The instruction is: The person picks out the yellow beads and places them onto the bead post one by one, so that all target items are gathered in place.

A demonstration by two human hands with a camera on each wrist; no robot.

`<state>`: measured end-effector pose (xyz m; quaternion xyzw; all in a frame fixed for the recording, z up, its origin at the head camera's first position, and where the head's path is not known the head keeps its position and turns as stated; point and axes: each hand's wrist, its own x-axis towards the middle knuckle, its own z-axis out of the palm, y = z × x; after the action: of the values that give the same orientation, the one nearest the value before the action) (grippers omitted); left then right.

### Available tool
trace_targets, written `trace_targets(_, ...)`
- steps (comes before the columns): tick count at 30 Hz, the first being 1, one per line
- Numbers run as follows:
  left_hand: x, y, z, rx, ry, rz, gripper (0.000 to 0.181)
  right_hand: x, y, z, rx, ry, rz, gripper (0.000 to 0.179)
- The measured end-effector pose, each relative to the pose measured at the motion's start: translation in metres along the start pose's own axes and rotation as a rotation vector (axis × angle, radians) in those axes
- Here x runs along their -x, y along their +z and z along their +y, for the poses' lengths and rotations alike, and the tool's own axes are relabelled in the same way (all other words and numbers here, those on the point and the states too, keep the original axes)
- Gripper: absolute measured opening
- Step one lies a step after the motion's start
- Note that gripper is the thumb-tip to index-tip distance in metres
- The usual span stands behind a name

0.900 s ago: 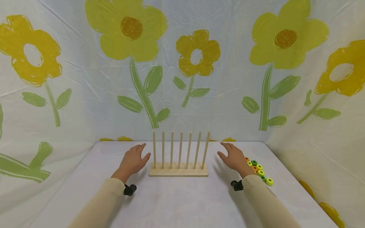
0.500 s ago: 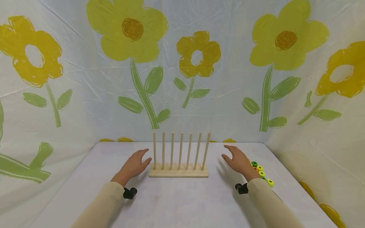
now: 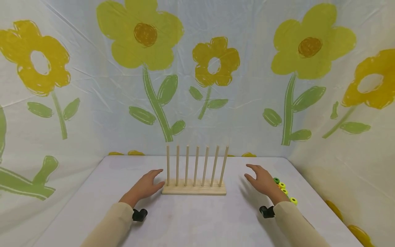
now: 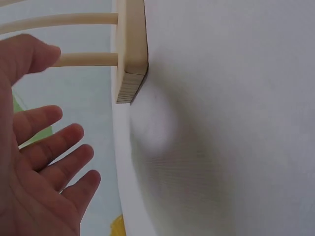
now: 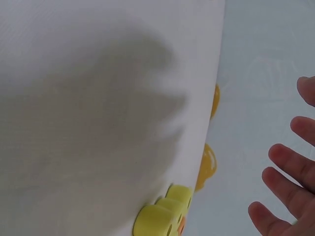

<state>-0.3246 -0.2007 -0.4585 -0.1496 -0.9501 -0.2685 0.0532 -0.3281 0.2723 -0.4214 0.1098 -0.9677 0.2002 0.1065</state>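
Hovering with left hand (image 3: 147, 185) empty and relaxed just beside pale rectangular wooden rack (image 3: 194, 190), and with right hand (image 3: 263, 180) likewise near small round yellow and green beads (image 3: 282, 185) on white table (image 3: 191, 223), apparently for clearance around upright cylindrical pegs (image 3: 196, 168).

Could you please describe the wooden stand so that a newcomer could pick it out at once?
On the white table, look between the left hand and the right hand. There sits a long, pale wooden stand. Unlike the small coloured beads by the right hand, it carries a row of seven thin upright pegs.
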Motion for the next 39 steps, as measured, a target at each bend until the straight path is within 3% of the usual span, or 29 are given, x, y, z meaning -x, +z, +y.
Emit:
trace_targets(11,0.003,0.004,-0.003,0.027,0.023,-0.073,0.064,0.016,0.002,0.01,-0.014,0.038,-0.024,0.048)
trace_targets(18,0.006,0.01,-0.006,0.055,-0.013,-0.121,0.069,0.021,0.005,0.019,-0.028,0.078,-0.045,0.046)
trace_targets(26,0.007,0.012,-0.005,0.053,-0.01,-0.142,0.073,0.025,0.008,0.026,-0.025,0.115,-0.071,0.046)
trace_targets(39,0.003,0.019,-0.008,0.051,-0.074,-0.178,0.069,0.032,0.006,0.043,0.036,0.063,-0.049,0.043)
